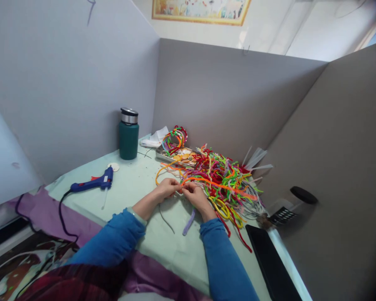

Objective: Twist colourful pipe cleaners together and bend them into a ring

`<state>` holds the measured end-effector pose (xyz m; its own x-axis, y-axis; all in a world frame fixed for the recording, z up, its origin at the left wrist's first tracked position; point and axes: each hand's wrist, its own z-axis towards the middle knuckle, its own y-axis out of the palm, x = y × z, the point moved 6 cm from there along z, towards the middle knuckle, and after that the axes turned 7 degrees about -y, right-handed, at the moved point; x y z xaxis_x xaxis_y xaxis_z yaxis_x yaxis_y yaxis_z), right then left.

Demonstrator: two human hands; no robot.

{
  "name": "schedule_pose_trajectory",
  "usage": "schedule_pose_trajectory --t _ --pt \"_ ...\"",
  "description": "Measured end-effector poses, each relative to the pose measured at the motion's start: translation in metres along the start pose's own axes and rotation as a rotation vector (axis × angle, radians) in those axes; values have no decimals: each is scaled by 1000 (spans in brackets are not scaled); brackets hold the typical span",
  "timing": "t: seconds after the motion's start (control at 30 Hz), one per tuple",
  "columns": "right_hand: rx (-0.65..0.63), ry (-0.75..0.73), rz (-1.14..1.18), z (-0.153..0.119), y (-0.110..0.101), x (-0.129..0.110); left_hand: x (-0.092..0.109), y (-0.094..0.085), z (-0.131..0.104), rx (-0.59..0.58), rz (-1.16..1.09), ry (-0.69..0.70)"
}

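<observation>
Over the middle of the table, my left hand (168, 188) and my right hand (196, 196) meet with their fingertips nearly touching. Both are pinched on an orange pipe cleaner (219, 184), whose fuzzy length runs off to the right over the pile. The bit between the fingertips is mostly hidden. Right behind my hands lies a tangled heap of pipe cleaners (225, 171) in red, green, orange, yellow and grey. A short purple strip (189, 222) rests below my right hand, and a thin grey strand (166, 219) lies below my left.
A blue glue gun (105, 179) with a black cord lies at the left. Behind it stands a green bottle (128, 140). A metal tray (163, 157) holds small pieces and colourful rings (175, 140). A black phone-like slab (269, 263) lies at the right edge. Grey panels enclose the table.
</observation>
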<state>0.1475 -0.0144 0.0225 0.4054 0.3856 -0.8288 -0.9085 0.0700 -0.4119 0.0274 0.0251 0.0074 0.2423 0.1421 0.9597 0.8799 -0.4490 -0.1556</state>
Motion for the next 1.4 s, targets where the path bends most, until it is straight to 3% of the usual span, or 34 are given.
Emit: schedule_pose_trajectory --t 0.47,0.73,0.93,1.1,1.2,1.4 --pt "-1 157 284 -2 6 15 7 4 -6 7 -49 7" --pt "11 169 313 -3 5 12 10 10 -12 -91 -116 1" --pt "41 236 344 -4 5 15 7 9 -10 -77 -128 -16" --pt "53 297 422 -4 8 17 17 12 -13 -143 -137 109" --pt "55 299 431 -4 8 13 19 11 -13 -100 -99 139" --pt "85 278 400 -4 2 6 12 4 -12 8 -83 58"
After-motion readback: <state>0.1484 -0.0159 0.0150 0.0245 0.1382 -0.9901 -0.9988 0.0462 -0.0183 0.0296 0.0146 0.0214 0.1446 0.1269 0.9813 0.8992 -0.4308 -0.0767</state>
